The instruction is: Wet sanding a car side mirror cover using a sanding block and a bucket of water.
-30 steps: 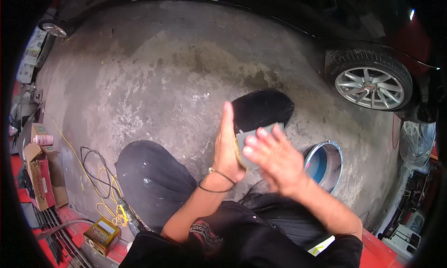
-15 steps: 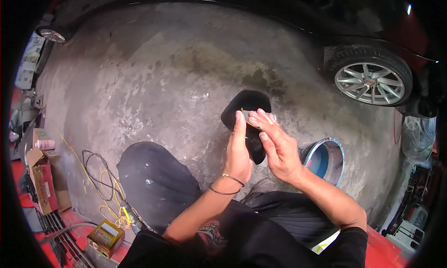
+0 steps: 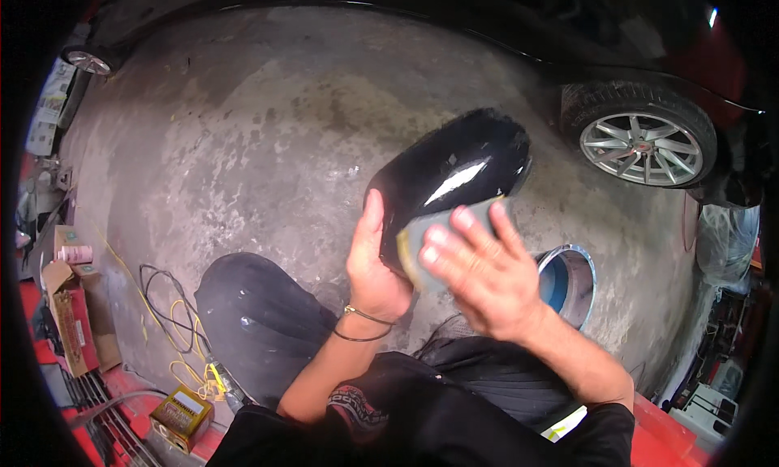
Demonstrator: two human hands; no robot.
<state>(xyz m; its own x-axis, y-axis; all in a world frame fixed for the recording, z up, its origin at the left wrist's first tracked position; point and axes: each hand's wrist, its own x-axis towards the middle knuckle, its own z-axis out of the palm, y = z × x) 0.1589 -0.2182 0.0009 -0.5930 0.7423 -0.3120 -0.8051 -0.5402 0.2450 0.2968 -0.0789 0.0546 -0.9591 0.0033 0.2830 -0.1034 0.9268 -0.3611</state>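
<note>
Above the concrete floor (image 3: 243, 142), centre frame, a glossy black cover (image 3: 446, 175) (curved shell, looks like a car part) is held up in front of the person. Left hand (image 3: 375, 264) grips its lower-left edge from behind, thumb up along the side, fingers hidden behind the shell; thin bands on wrist. Right hand (image 3: 479, 272) presses a grey-green pad (image 3: 422, 240) w/ yellowish edge flat against the cover's lower face, fingers spread over the pad, slightly blurred. Pad touches cover; both hands just beside each other.

Below-right of the hands: round bucket (image 3: 568, 280), metal rim, blue inside, standing on floor. Upper right: car wheel (image 3: 641, 146) w/ silver alloy spokes, dark car body above it. Left side: black + yellow cables (image 3: 174, 321) looped on floor, cardboard boxes (image 3: 69, 305) near the edge, small yellow box (image 3: 180, 418) at bottom left. Person's dark-trousered knee (image 3: 251, 321) bottom centre-left.
</note>
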